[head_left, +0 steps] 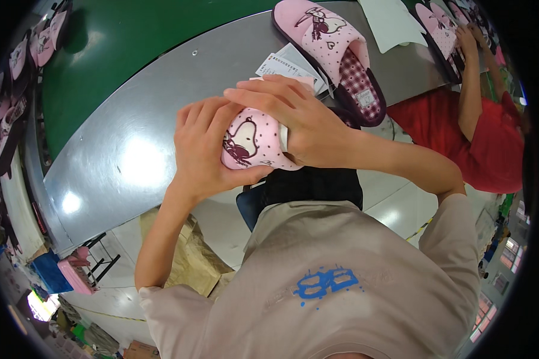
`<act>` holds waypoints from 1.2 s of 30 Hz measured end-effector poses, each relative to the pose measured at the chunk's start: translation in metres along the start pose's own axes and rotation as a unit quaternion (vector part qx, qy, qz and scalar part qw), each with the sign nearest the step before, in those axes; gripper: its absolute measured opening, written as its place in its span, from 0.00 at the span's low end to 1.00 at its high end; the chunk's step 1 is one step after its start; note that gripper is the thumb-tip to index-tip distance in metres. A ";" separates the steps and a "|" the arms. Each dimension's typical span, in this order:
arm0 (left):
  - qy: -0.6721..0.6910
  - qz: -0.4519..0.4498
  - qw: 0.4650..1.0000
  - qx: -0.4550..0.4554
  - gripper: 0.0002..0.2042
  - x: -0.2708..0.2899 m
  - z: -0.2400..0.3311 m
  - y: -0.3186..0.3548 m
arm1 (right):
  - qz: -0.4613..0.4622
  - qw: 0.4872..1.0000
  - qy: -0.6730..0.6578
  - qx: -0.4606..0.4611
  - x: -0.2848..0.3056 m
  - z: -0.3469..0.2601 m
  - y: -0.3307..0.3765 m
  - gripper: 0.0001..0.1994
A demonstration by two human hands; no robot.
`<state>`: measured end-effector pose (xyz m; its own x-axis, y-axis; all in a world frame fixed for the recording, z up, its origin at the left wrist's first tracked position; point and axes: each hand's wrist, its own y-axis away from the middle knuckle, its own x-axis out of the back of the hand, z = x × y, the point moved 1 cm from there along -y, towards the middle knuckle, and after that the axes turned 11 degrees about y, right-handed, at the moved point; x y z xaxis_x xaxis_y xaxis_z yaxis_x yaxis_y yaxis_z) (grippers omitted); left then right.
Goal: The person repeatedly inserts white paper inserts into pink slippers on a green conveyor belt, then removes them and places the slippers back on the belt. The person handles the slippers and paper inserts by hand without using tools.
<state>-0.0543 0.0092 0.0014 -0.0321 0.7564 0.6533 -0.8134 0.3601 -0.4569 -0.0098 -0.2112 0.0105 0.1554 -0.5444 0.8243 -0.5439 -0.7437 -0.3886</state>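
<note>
Both my hands are closed around a pink slipper (253,139) with dark dots and a stitched cartoon dog, held over the near edge of the metal table. My left hand (200,143) wraps its toe end from the left, thumb along the near side. From the right, my right hand (299,122) lies over its opening, with the fingers across the top; a thin white edge shows beneath the palm. Much of the slipper's sole and heel is hidden. Just beyond my right hand lies a matching slipper (326,45) with a checked insole, beside white printed tags (278,64).
The grey metal table (126,119) borders a green surface (120,36). More slippers (18,66) stand in a row at far left. At right, a co-worker in red (491,140) handles pink slippers (438,30). White sheets (392,24) lie at the far edge.
</note>
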 end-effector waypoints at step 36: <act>0.250 0.180 0.917 0.253 0.07 0.008 0.015 -0.047 | 0.079 0.941 -0.310 -0.108 0.027 -0.011 0.054 0.18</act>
<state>-0.0250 -0.0105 0.0371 -0.1847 0.9778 0.0993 -0.9715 -0.1665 -0.1685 -0.0442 -0.2616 0.0160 0.4735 -0.8128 0.3394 -0.7452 -0.5751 -0.3375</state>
